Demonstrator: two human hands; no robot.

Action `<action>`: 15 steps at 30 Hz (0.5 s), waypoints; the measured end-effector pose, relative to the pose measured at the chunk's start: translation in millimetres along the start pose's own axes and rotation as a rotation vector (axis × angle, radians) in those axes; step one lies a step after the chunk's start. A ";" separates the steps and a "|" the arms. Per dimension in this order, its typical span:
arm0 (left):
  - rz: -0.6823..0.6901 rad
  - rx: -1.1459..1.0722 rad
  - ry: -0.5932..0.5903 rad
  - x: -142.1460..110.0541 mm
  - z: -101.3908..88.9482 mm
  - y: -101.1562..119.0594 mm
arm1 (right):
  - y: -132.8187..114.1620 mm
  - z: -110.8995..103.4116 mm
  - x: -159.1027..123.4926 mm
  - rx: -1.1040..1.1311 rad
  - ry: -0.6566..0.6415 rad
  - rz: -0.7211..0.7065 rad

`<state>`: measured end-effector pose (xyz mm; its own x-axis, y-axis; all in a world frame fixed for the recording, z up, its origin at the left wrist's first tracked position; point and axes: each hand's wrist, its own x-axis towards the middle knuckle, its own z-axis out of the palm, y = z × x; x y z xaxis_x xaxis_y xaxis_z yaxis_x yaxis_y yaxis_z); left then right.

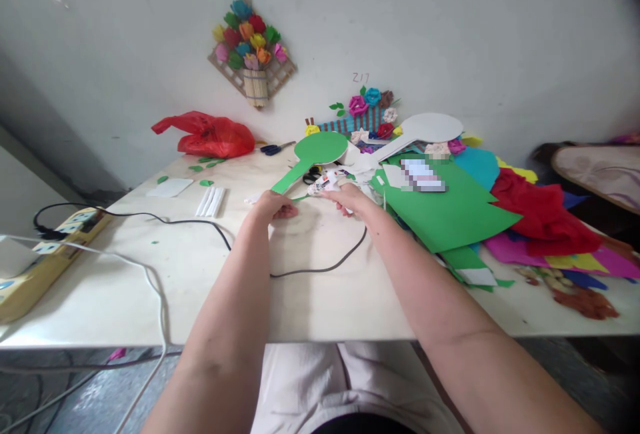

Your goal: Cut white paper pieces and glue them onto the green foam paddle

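Observation:
My left hand (281,205) is closed on the lower end of a fan-shaped cutout (320,149), green on its face with a round head and a straight handle. My right hand (351,199) is wrapped round a white hot glue gun (323,184) with printed marks, its nozzle pointing left toward the handle's end. A thin green strip shows between the two hands. From below my right hand a black cord (320,270) loops across the table. Black-handled scissors (313,175) lie behind the hands, partly covered. The fingertips of both hands are partly hidden.
Left on the table are white glue sticks (211,202), a white card (171,187), a red plastic bag (215,135) and dark scissors (276,149). A power strip (55,254) sits at the left edge. Green sheets (440,217), a phone (424,175), a white fan-shaped cutout (433,127) and red material (543,211) crowd the right.

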<state>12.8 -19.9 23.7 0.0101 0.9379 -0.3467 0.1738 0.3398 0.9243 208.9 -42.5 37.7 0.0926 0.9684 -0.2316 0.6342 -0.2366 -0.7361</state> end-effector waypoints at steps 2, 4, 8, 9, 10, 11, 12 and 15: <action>-0.006 0.007 -0.007 -0.2 -0.1 0.2 | 1.8 0.4 1.5 -0.012 0.000 -0.035; -0.013 0.018 -0.008 -0.4 -0.1 0.4 | 4.8 -0.4 4.1 -0.009 0.012 -0.035; -0.016 0.027 -0.005 -0.7 -0.3 0.6 | 8.9 -4.2 6.5 0.005 0.044 -0.051; -0.016 0.025 -0.006 -0.9 -0.3 0.7 | 8.9 -5.0 5.7 0.016 0.047 -0.056; -0.016 0.022 -0.007 -1.4 -0.3 0.9 | 8.3 -5.5 4.3 0.028 0.046 -0.063; -0.015 0.018 -0.007 -1.9 -0.2 1.1 | 7.4 -5.5 2.4 0.041 0.042 -0.072; -0.015 0.013 -0.007 -2.6 -0.2 1.4 | 6.1 -5.2 0.3 0.052 0.037 -0.080; -0.008 -0.002 -0.007 -4.3 -0.1 1.6 | 2.1 -1.8 -5.3 0.074 0.021 -0.089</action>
<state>12.9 -23.4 26.7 0.0153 0.9348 -0.3547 0.1722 0.3470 0.9219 211.2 -48.0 38.5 0.0547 0.9871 -0.1503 0.5825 -0.1538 -0.7982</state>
